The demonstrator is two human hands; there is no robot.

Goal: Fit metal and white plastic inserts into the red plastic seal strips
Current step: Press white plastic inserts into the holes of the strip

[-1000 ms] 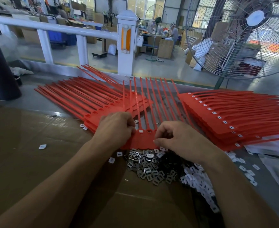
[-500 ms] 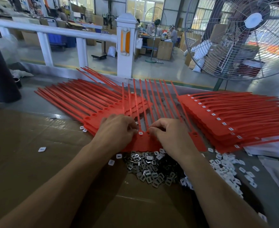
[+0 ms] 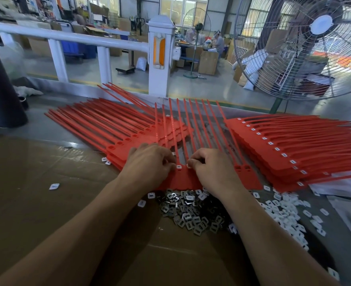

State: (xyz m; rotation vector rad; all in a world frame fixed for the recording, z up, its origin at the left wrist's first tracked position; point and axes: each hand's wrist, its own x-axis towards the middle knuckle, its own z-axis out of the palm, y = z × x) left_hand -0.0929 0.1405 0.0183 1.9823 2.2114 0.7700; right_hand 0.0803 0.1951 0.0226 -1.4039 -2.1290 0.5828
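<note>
Nearest the camera, a heap of metal inserts [image 3: 188, 215] lies on the bench [image 3: 25, 203], just this side of the red seal strip sheet [image 3: 182, 178], with a scatter of white plastic inserts [image 3: 284, 209] to the right of that heap. Beyond the heap, both hands rest on the sheet's near edge: the left hand [image 3: 149, 164] has its fingers [image 3: 170, 162] curled down against the red plastic, and the right hand [image 3: 211, 168] has its fingers curled with the tips pinching a small white piece at a slot; one white insert already sits in the slot between the two hands. Compared with half a second ago, the right hand has drawn slightly apart from the left. Farther off, left of the sheet lies a stack of unfilled strips [image 3: 108, 124]; right of it, a stack of filled strips [image 3: 294, 149].
</note>
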